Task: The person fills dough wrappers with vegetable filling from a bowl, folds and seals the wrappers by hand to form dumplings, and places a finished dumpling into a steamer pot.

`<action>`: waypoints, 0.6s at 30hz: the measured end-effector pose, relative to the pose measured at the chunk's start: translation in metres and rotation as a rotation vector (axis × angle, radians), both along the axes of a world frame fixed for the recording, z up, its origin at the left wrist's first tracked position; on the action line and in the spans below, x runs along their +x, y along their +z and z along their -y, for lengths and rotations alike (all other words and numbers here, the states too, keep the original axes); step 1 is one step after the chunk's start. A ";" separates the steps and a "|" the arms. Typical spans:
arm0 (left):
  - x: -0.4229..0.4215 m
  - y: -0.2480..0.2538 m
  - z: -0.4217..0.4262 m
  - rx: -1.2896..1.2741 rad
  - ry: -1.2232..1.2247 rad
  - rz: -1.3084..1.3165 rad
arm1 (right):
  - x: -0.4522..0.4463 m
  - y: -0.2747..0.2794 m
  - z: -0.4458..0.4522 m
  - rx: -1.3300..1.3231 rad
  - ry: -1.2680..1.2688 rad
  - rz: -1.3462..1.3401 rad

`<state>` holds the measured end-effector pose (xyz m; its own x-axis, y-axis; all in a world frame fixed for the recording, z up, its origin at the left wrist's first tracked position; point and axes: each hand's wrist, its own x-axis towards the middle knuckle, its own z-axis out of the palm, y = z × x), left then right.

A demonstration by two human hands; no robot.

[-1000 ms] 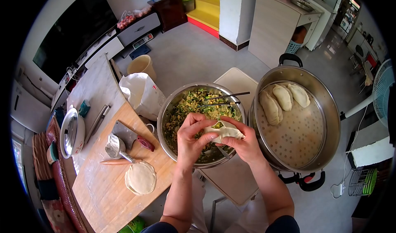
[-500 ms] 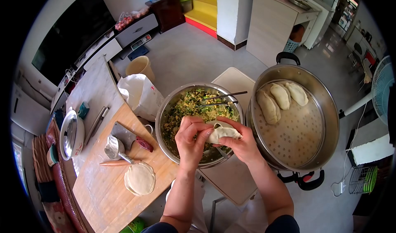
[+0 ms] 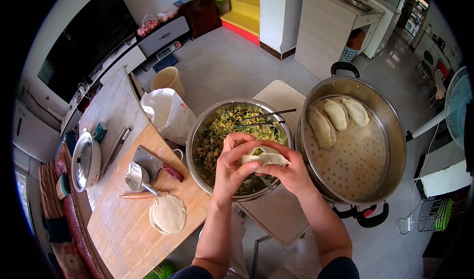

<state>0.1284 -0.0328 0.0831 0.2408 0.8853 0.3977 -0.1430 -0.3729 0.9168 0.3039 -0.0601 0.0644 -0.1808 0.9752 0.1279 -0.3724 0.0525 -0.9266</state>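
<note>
Evidently, the left hand [image 3: 231,170] and right hand [image 3: 292,174] share one grip: the fingers and thumbs of both are closed on a half-sealed dumpling [image 3: 270,157], held near the middle of the frame above the steel bowl [image 3: 203,124]. A gap toward its left end shows a little green filling, while the right end looks pressed together. To seal it well, the thumbs should support the belly lightly as the fingertips nip both edges together bit by bit, keeping filling off the seam; squeezing too hard might tear the dough. Beneath, the bowl holds chopped filling [image 3: 216,139], with chopsticks [image 3: 269,114] resting in it. At right of the frame, three closed dumplings [image 3: 336,115] lie in the upper part of the steamer pot [image 3: 395,145]. At lower left, round wrappers [image 3: 168,216] lie on the wooden board [image 3: 116,232].
</note>
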 end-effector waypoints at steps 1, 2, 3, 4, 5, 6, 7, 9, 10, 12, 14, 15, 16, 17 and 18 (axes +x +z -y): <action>0.001 0.002 0.001 -0.040 -0.033 0.037 | 0.000 0.000 0.000 -0.008 -0.003 -0.006; 0.001 0.000 0.000 -0.010 -0.045 0.029 | -0.001 -0.001 0.001 -0.015 -0.006 -0.012; 0.001 -0.003 -0.003 0.021 -0.057 0.021 | -0.001 -0.001 0.001 -0.023 -0.010 -0.018; 0.001 -0.005 -0.004 0.051 -0.070 0.014 | -0.001 0.001 0.001 -0.030 -0.007 -0.041; 0.002 -0.005 -0.003 0.009 -0.072 0.039 | -0.002 0.003 0.002 -0.037 -0.004 -0.064; 0.004 -0.003 -0.001 -0.034 -0.075 0.063 | -0.002 0.004 0.002 -0.045 -0.001 -0.087; 0.005 -0.002 0.001 -0.076 -0.077 0.088 | -0.002 0.003 0.002 -0.041 -0.002 -0.084; 0.007 -0.002 0.003 -0.092 -0.058 0.092 | -0.001 0.001 0.002 -0.034 -0.004 -0.077; 0.008 -0.002 0.003 -0.100 -0.048 0.094 | 0.000 0.001 0.002 -0.034 -0.004 -0.078; 0.010 -0.003 0.004 -0.086 -0.012 0.079 | 0.000 -0.001 0.001 -0.032 -0.004 -0.079; 0.012 -0.002 0.004 -0.068 0.022 0.059 | 0.000 0.000 0.001 -0.028 0.000 -0.093; 0.013 -0.002 0.005 -0.058 0.039 0.048 | -0.001 0.001 0.002 -0.027 0.002 -0.100; 0.014 -0.001 0.005 -0.048 0.056 0.037 | -0.001 0.003 0.002 -0.030 0.006 -0.105; 0.014 -0.002 0.005 -0.040 0.065 0.026 | -0.001 0.004 0.002 -0.032 0.009 -0.110; 0.014 -0.002 0.005 -0.032 0.073 0.014 | -0.001 0.005 0.002 -0.035 0.013 -0.116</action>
<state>0.1425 -0.0380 0.0808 0.1693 0.9129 0.3715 -0.1297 -0.3530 0.9266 0.3029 -0.0622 0.0697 -0.1795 0.9771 0.1145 -0.4773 0.0153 -0.8786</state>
